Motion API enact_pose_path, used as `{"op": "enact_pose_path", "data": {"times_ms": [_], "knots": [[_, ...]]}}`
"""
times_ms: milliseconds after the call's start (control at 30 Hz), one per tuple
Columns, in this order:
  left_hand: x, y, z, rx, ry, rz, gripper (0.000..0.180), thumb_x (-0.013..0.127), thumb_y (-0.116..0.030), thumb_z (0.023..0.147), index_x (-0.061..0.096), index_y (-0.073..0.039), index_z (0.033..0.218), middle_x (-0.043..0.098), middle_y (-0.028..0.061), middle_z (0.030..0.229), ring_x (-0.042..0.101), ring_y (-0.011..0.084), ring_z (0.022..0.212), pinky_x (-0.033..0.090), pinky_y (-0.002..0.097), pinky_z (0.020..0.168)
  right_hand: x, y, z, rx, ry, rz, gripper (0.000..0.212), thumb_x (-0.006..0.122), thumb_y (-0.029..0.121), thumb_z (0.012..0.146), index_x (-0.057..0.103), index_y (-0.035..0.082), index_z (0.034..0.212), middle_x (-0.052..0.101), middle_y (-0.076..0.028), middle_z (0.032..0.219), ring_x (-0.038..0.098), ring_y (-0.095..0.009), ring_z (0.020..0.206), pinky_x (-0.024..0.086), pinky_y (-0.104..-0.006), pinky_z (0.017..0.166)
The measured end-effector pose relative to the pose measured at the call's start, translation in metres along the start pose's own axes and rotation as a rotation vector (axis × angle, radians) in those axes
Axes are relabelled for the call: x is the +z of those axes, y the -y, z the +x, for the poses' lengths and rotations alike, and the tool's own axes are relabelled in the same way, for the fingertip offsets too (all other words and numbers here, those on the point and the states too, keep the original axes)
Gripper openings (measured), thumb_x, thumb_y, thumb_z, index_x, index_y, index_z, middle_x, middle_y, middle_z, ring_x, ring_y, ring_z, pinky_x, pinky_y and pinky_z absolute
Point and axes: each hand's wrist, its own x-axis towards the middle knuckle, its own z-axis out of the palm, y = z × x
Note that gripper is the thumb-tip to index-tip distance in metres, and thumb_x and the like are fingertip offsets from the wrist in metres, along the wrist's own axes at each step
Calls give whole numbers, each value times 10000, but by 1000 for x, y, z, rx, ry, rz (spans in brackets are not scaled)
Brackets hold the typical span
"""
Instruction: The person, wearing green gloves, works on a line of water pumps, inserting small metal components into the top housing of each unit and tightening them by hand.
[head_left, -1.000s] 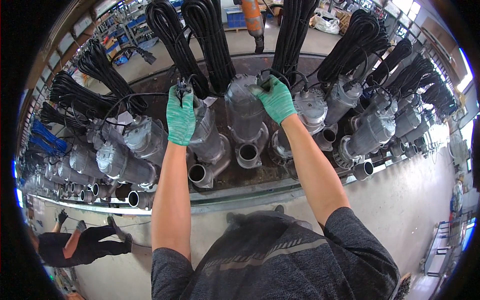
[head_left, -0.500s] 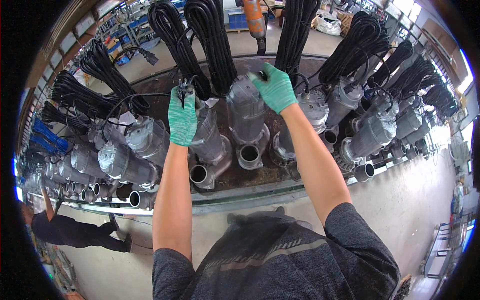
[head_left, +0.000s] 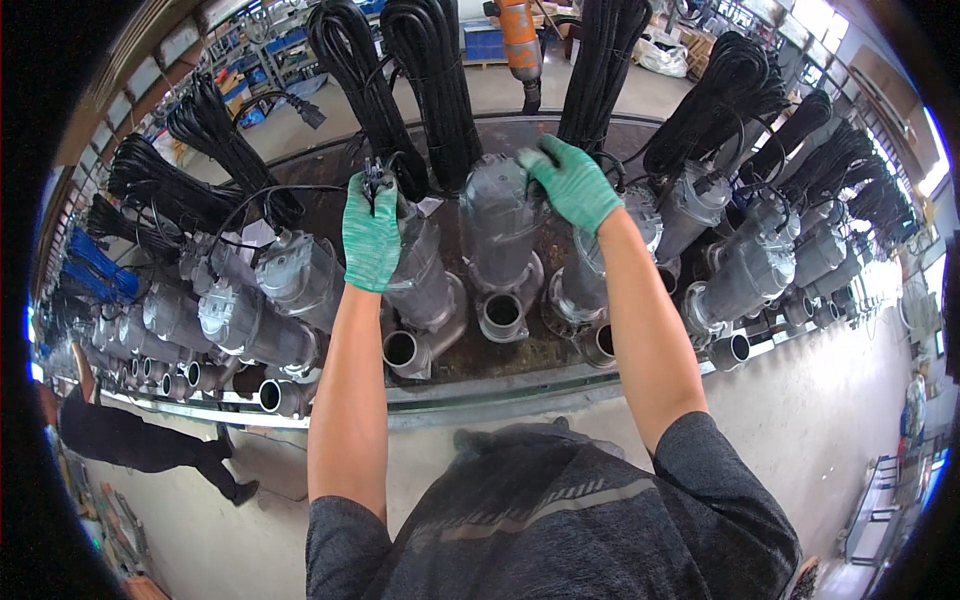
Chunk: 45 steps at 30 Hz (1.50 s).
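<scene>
Both my hands wear green knitted gloves. My left hand [head_left: 371, 238] is closed, upright, over the top of a grey metal pump [head_left: 420, 275]. A black cable [head_left: 300, 187] runs to its fingers, and a small dark, shiny piece [head_left: 376, 180] sticks out above them; its kind is unclear. My right hand [head_left: 577, 187] is above the right edge of the middle upright pump [head_left: 499, 225]. Its fingertips are smeared by motion and point left toward that pump's top; whether they hold anything is not visible. A third pump [head_left: 580, 280] stands below my right wrist.
More pumps [head_left: 745, 265] line the dark bench [head_left: 535, 375] on both sides. Coiled black cables [head_left: 437, 90] rise behind them. An orange power tool [head_left: 520, 45] hangs at the far side. A blue cable coil [head_left: 100, 265] lies far left. Another person [head_left: 150, 440] stands at lower left.
My right hand has moved slightly right and down, away from the middle pump's top. The left hand keeps its hold. The whole view has shifted a little; the other person has moved.
</scene>
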Motion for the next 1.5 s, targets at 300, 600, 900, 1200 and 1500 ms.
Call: {"op": "enact_pose_path", "data": {"times_ms": [300, 600, 900, 1200, 1500], "knots": [[-2, 2, 0, -39, -10, -83, 141, 589, -203, 1025, 564, -90, 1106, 573, -21, 769, 494, 58, 611, 399, 226, 520, 26, 2, -3, -25, -166, -87, 441, 641, 414, 961, 683, -22, 1011, 712, -174, 946, 686, -326, 834, 542, -426, 750], [0, -1, -1, -74, -36, -49, 170, 600, -247, 1016, 570, -87, 1066, 565, -21, 755, 495, 55, 625, 402, 234, 540, -1, -3, -5, 157, 232, 391, 597, 691, 440, 943, 597, -71, 1237, 701, -182, 1027, 652, -224, 927, 517, -360, 866], [1, -3, -2, -67, -40, 20, 130, 592, -254, 1020, 552, -131, 1023, 550, -40, 718, 460, 47, 555, 355, 218, 488, 38, 9, 10, 35, -99, -114, 393, 578, 345, 983, 562, 15, 1197, 705, -230, 904, 686, -416, 860, 551, -487, 738], [3, -2, -2, -68, -40, 4, 148, 603, -285, 1014, 588, -139, 1001, 569, -37, 746, 470, 62, 572, 360, 234, 507, 32, 15, 5, 12, -180, -96, 317, 626, 281, 934, 595, 1, 1079, 679, -245, 998, 663, -432, 910, 536, -498, 793], [6, -3, -1, -62, -37, 18, 170, 601, -249, 1015, 560, -113, 1109, 564, -26, 736, 458, 58, 579, 354, 218, 509, 14, 9, -7, -169, -225, -176, 375, 642, 370, 938, 653, 10, 831, 658, -207, 847, 653, -412, 832, 525, -485, 730]]}}
